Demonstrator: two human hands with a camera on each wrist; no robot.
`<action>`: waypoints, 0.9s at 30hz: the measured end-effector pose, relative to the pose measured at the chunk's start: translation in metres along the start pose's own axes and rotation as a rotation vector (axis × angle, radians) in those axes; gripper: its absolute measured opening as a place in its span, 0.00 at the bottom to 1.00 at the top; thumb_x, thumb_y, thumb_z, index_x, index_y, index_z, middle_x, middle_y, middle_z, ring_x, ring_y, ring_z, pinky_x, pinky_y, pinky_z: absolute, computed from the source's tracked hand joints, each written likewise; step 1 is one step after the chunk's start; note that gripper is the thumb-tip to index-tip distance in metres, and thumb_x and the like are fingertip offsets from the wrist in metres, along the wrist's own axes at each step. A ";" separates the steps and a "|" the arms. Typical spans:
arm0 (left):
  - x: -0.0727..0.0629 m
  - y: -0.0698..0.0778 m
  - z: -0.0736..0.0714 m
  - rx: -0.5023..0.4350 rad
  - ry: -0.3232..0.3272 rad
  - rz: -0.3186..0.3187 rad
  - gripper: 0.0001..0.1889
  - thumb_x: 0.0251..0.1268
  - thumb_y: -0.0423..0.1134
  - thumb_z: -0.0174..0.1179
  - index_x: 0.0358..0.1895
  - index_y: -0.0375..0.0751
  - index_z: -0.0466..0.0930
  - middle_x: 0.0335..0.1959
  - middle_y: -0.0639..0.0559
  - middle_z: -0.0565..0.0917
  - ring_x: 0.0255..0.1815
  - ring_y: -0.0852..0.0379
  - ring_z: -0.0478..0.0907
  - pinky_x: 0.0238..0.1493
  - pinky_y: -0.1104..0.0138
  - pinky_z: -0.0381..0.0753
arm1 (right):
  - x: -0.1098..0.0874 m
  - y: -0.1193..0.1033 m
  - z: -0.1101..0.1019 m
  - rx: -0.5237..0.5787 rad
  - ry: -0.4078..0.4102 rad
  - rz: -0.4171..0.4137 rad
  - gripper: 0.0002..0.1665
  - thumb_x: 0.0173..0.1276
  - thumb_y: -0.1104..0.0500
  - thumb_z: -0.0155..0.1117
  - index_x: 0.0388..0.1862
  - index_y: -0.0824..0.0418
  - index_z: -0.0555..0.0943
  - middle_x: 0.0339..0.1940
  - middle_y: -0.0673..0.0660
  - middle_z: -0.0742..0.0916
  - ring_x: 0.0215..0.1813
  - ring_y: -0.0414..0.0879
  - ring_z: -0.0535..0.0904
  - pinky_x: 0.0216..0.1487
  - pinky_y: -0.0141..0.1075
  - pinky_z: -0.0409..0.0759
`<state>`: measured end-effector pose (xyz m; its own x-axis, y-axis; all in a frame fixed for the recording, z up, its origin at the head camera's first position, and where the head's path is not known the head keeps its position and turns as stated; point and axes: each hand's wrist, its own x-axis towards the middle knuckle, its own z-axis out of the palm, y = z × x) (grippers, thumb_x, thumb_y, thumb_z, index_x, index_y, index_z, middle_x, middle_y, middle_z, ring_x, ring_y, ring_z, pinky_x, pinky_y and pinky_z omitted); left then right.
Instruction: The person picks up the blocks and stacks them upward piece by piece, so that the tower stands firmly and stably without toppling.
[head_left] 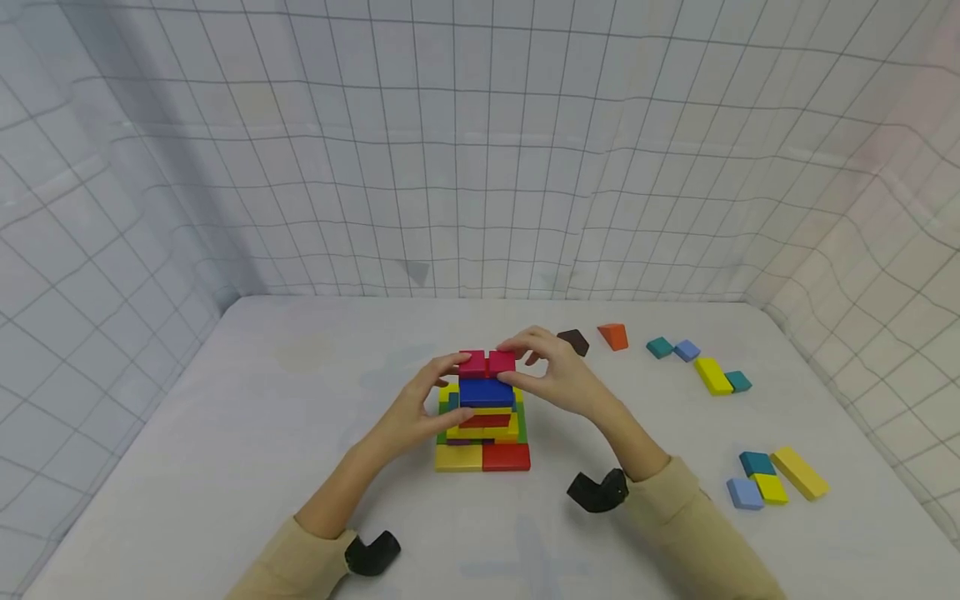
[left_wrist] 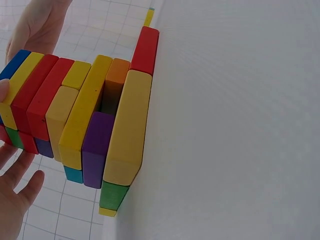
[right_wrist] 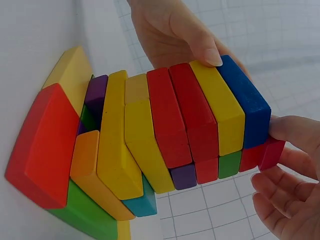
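A stepped tower of coloured wooden blocks stands on the table, with a yellow block [head_left: 459, 457] and a red block [head_left: 506, 457] at its front foot. Near the top lies a blue block [head_left: 486, 392], and beyond it two pinkish-red blocks stand side by side, a left one [head_left: 472, 364] and a right one [head_left: 502, 362]. My right hand [head_left: 558, 379] pinches the right one between thumb and fingers. With the thumb against the tower's front just below the blue block and a fingertip at the left pinkish-red block, my left hand [head_left: 412, 412] holds the tower's upper left side.
To the right lie loose blocks: an orange wedge [head_left: 614, 336], a dark block [head_left: 574, 342], a yellow block [head_left: 712, 377] with teal and light-blue ones around it, and a nearer group with a long yellow block [head_left: 799, 472]. Gridded white curtains [head_left: 480, 167] surround the table.
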<state>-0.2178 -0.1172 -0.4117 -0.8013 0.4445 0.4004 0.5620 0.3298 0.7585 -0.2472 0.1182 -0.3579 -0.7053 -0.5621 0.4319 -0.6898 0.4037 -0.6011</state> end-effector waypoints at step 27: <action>0.001 0.002 0.000 -0.003 -0.005 0.000 0.37 0.54 0.31 0.64 0.67 0.43 0.56 0.64 0.44 0.64 0.61 0.46 0.64 0.55 0.48 0.68 | -0.001 0.007 -0.006 0.031 -0.007 0.095 0.26 0.59 0.57 0.66 0.56 0.60 0.73 0.50 0.54 0.82 0.49 0.44 0.76 0.49 0.44 0.76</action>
<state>-0.2180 -0.1163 -0.4098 -0.8004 0.4484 0.3978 0.5611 0.3271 0.7604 -0.2516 0.1259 -0.3585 -0.7664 -0.5273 0.3670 -0.6141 0.4336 -0.6595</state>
